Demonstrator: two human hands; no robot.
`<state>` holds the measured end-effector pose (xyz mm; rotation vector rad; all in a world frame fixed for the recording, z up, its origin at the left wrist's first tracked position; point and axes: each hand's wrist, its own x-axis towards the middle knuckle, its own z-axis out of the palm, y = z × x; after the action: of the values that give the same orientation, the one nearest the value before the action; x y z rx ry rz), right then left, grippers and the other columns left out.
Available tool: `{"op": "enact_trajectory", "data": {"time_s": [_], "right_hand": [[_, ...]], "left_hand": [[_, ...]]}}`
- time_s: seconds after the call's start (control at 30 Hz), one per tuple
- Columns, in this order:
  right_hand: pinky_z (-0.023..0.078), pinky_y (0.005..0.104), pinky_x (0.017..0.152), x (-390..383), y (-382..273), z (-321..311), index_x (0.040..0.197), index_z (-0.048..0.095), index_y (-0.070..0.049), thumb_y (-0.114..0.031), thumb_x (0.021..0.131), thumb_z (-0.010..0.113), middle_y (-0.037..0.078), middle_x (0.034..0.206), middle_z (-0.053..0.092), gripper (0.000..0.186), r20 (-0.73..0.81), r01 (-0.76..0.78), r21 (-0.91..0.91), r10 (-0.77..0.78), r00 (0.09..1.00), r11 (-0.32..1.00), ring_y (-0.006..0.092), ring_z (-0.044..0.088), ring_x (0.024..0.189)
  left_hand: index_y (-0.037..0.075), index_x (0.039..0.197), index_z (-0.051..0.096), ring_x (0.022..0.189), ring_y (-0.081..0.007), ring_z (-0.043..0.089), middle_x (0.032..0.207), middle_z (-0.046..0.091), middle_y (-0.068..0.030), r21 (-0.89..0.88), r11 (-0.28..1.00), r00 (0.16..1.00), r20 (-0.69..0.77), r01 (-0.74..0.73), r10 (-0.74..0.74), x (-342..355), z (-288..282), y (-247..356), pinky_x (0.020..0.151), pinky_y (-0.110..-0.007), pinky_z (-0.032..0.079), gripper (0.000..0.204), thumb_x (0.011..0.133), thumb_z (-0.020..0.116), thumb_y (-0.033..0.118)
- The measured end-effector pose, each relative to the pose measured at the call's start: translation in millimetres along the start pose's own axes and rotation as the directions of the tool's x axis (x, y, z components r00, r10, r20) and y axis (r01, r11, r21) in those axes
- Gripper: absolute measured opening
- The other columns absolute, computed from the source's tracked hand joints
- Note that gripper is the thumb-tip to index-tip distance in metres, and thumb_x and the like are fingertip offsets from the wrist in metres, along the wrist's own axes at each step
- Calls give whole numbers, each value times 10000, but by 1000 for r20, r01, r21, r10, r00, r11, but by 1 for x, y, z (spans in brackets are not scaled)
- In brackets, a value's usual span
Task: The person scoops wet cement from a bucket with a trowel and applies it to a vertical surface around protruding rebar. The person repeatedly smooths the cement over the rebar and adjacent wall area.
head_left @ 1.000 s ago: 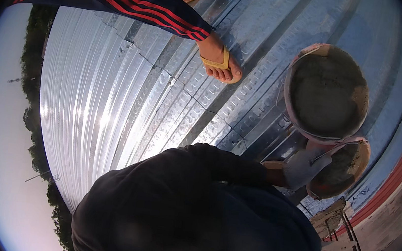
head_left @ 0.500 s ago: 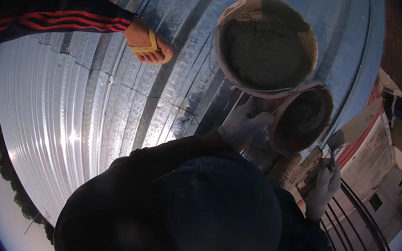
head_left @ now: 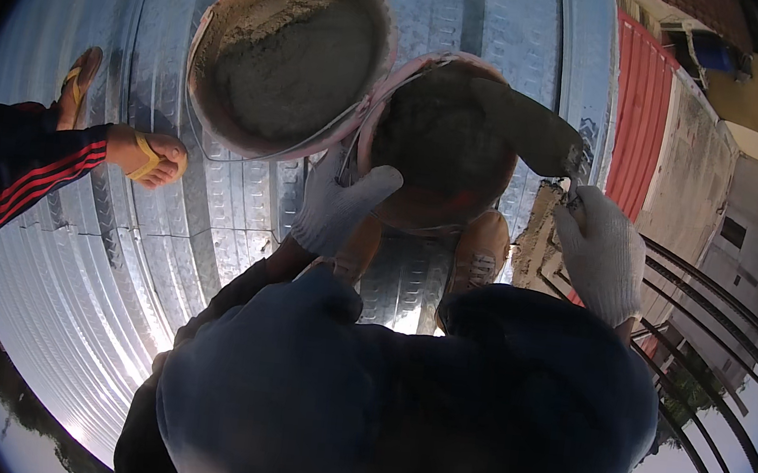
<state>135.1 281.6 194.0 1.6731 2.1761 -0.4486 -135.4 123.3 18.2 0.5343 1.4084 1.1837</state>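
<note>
My left hand (head_left: 341,197) wears a white knit glove and is closed on the rim or handle of a pink bucket (head_left: 428,212) of dark wet mortar; its fingertips are partly hidden. Another mortar bucket (head_left: 362,29) stands touching it, behind and to the left. My gloved right hand (head_left: 595,247) grips a trowel by its handle, with the grey blade (head_left: 531,132) tilted over the held bucket's right side. My shoes (head_left: 479,257) stand just below that bucket. A rough mortar-covered edge (head_left: 532,245) is beside my right hand.
Corrugated metal decking (head_left: 126,282) spreads under the buckets. Another person's leg and sandaled foot (head_left: 153,164) are at the left. At the right are the deck's edge, a red metal strip (head_left: 640,117), bent dark bars (head_left: 717,303) and lower concrete buildings (head_left: 753,232).
The view has turned, shifting the buckets and other person's foot leftward. My left hand has closed on the nearer bucket. My right hand has come up with the trowel, its blade now over that bucket.
</note>
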Motion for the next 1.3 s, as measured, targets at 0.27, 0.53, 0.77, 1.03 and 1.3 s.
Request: {"op": "enact_trajectory", "data": {"time_s": [0.27, 0.53, 0.77, 1.03, 1.3], "right_hand": [[616, 548, 852, 51, 8, 49, 1150, 723, -41, -302, 1058, 672, 199, 992, 784, 281, 52, 194, -8, -193, 980, 981, 415, 783, 958], [603, 568, 933, 35, 26, 116, 1088, 746, 25, -352, 1031, 672, 263, 998, 770, 388, 248, 139, 562, -326, 912, 815, 455, 773, 1010], [600, 544, 913, 24, 43, 116, 1050, 744, 18, -359, 1001, 676, 243, 975, 765, 386, 122, 138, 780, -366, 922, 610, 439, 772, 977], [605, 482, 847, -10, 75, 137, 1076, 757, 13, -361, 996, 713, 220, 935, 780, 386, 48, 17, 894, -134, 990, 449, 362, 793, 918], [597, 394, 682, -28, 91, 157, 959, 719, 23, -283, 1013, 731, 116, 779, 717, 311, 99, -109, 993, 176, 979, 48, 188, 723, 738]], "left_hand": [[-69, 1645, 492, 1423, -232, 592, 1548, 633, -169, 114, 993, 1000, 0, 11, -11, 7, 34, 17, 1220, -386, 447, 696, 1085, 729, 269], [-41, 1641, 504, 1288, -169, 611, 1458, 651, -103, 263, 959, 990, 117, -109, 80, 25, 52, 37, 1128, -357, 492, 608, 1118, 686, 210], [-26, 1650, 515, 1359, -190, 584, 1492, 653, -120, 668, 717, 939, 340, -200, -54, 71, 52, 113, 1197, -353, 441, 593, 1168, 622, 302], [-7, 1654, 533, 1353, -181, 591, 1492, 670, -113, 797, 599, 918, 289, -73, -272, 109, 68, 153, 1177, -348, 454, 648, 1179, 612, 427], [-23, 1422, 690, 1175, -143, 619, 1293, 697, -56, 599, 800, 996, 62, 14, -64, 124, 22, 111, 1022, -336, 522, 524, 1179, 616, 435]]}}
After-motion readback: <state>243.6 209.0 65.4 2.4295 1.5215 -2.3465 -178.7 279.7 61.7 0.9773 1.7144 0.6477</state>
